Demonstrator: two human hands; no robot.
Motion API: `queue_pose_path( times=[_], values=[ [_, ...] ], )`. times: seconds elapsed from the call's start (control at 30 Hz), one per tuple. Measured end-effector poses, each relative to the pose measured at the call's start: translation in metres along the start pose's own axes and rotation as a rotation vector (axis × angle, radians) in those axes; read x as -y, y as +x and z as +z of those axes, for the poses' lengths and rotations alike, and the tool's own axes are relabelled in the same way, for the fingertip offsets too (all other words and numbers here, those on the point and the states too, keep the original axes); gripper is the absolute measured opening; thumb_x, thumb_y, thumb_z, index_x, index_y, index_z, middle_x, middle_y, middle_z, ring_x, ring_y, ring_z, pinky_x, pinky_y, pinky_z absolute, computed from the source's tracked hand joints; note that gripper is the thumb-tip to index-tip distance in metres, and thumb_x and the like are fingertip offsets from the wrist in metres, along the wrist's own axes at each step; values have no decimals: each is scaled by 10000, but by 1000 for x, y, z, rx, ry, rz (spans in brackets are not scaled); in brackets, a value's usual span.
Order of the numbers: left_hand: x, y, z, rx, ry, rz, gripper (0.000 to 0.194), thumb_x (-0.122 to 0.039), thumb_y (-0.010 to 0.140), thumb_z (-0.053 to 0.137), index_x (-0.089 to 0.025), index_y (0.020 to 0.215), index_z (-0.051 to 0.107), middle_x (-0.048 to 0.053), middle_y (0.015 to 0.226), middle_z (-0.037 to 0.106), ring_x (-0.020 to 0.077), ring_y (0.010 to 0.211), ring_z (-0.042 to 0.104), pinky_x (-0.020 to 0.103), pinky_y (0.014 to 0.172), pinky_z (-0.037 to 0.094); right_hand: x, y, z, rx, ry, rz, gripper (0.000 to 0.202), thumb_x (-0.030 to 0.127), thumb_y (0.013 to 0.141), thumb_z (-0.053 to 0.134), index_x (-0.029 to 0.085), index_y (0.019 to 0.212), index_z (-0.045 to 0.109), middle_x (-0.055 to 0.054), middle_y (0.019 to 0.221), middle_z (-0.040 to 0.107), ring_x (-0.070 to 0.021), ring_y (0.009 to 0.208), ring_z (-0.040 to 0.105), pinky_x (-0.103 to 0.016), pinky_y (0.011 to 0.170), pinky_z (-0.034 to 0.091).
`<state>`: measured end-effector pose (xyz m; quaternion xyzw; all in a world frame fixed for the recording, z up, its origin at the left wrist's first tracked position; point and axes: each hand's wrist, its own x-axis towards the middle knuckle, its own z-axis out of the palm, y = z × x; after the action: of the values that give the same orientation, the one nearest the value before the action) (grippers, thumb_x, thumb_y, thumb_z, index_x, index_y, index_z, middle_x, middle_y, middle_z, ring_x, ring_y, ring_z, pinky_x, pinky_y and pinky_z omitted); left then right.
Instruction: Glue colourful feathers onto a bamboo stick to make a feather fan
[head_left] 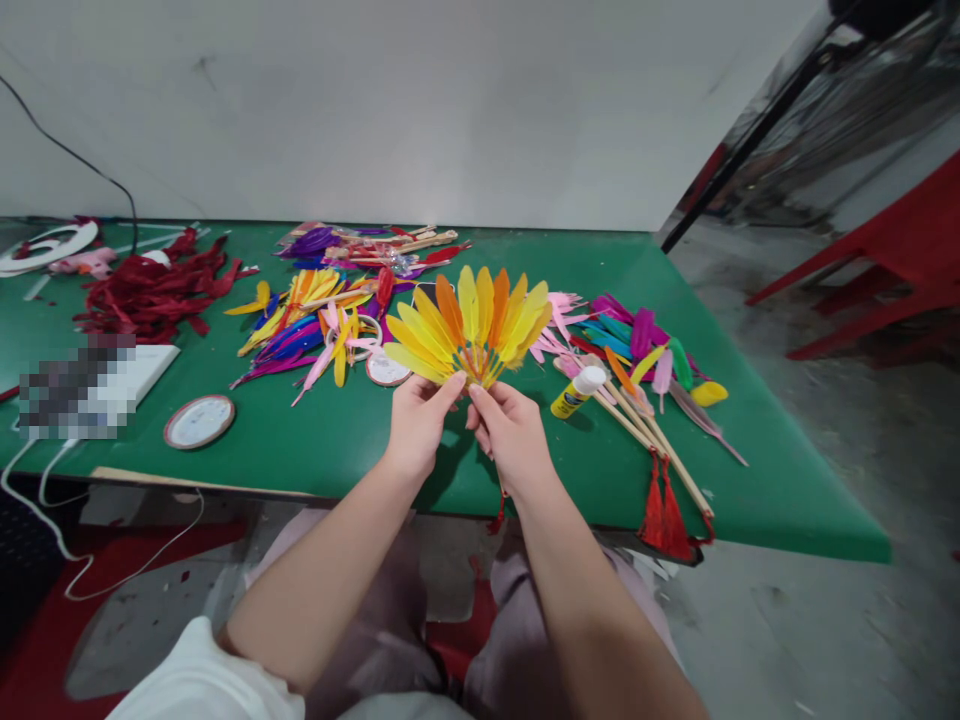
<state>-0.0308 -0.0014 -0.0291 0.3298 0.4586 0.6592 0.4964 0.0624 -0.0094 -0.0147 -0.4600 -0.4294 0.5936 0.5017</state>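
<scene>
A fan of yellow and orange feathers [471, 322] is held upright over the green table [315, 440]. My left hand [417, 425] pinches the fan's base from the left. My right hand [511, 432] grips the base from the right, and a red tassel [498, 515] hangs below that hand. A yellow glue stick with a white cap [576, 392] lies just right of my right hand. Beside it lie wooden sticks with red tassels [664, 470].
Loose coloured feathers lie in piles at the table's middle [307, 320] and right [637, 345]. Red feathers [154, 290] sit at back left. A round disc [199, 421] lies near the front edge. A white block [142, 370] and white cables [45, 500] are at left. A red chair [892, 270] stands right.
</scene>
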Motion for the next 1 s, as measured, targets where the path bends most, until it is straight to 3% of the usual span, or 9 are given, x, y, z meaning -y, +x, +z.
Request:
queue_pose_path(
  times=[0.53,0.73,1.0],
  values=[
    [-1,0,0,12,20,8,209,-317,612,698,-141,680,609,-20,583,571,48,497,480,176,478,379,1,0,1,-7,34,9,242,333,729,562,176,587,444,84,411,442,-12,257,297,-147,253,172],
    [-1,-1,-3,30,33,32,265,-390,706,600,-143,612,575,-13,553,558,73,534,503,186,493,390,3,-1,3,-37,61,-2,254,340,732,558,172,580,443,81,412,454,-9,253,290,-144,255,167],
    [1,2,-5,-5,55,68,215,-325,709,598,-151,585,573,-24,550,555,73,537,494,180,495,388,1,0,1,-24,73,1,257,344,728,569,171,588,441,78,416,461,-9,257,305,-137,257,174]
  ],
)
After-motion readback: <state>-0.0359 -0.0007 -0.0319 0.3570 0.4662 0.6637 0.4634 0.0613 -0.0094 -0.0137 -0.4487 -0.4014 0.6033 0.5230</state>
